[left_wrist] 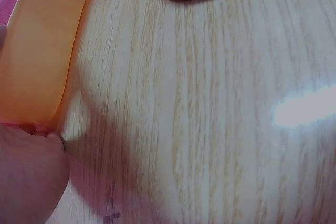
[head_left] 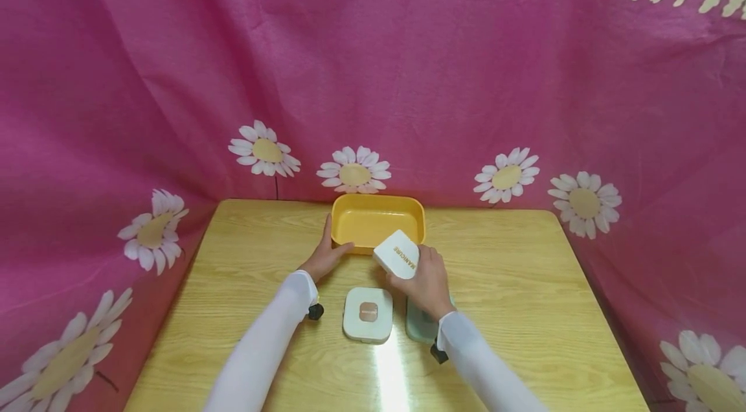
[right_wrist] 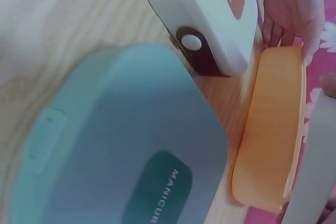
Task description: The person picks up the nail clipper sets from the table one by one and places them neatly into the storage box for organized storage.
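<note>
My right hand (head_left: pixel 430 279) grips a white case (head_left: pixel 398 254) lettered MANICURE in gold, tilted near the front rim of a yellow bin (head_left: pixel 379 250). Part of the white case also shows at the right wrist view's edge. My left hand (head_left: pixel 326 258) is spread round the bin's near left corner, one finger along the left end and the thumb at the front wall. A cream case (head_left: pixel 368 315) with a brown label lies between my forearms. Under my right wrist sits a green case (right_wrist: pixel 131 145), also marked MANICURE and partly hidden in the head view.
Everything stands on a light wooden table (head_left: pixel 513 308). A pink cloth (head_left: pixel 443 75) with daisies hangs behind the table and along both sides. The bin stands close to the table's back edge. Light glares off the tabletop in front of the cream case.
</note>
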`<action>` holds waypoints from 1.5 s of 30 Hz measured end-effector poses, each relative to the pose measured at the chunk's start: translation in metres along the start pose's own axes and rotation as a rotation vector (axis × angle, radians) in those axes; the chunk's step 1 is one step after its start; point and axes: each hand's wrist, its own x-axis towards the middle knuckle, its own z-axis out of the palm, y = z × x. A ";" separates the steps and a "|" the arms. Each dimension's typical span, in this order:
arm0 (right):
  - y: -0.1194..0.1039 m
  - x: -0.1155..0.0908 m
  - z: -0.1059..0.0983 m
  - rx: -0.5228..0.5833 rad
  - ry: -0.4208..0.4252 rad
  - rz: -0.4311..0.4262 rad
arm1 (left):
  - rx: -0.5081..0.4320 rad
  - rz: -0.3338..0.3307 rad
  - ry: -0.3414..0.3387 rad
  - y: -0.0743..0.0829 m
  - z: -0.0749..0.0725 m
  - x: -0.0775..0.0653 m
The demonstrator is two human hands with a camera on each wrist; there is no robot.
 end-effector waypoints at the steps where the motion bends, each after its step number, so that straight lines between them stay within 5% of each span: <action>1: 0.000 0.002 0.000 -0.009 0.008 0.008 | -0.002 0.000 0.000 0.000 0.000 0.000; 9: -0.002 0.020 -0.001 -0.047 0.012 0.045 | -0.039 0.015 -0.007 0.026 -0.002 -0.020; 15: -0.004 0.027 0.000 -0.040 0.026 0.071 | -0.001 -0.007 0.004 0.005 0.000 -0.005; 27: -0.006 0.048 0.006 -0.082 0.080 0.043 | -0.003 0.017 0.017 0.005 0.000 -0.007; 38: -0.011 0.070 0.004 -0.014 0.031 0.125 | -0.029 0.005 0.025 0.002 0.000 -0.005; 45: -0.017 0.079 0.003 -0.083 0.030 0.122 | -0.039 -0.006 0.030 -0.002 -0.001 -0.002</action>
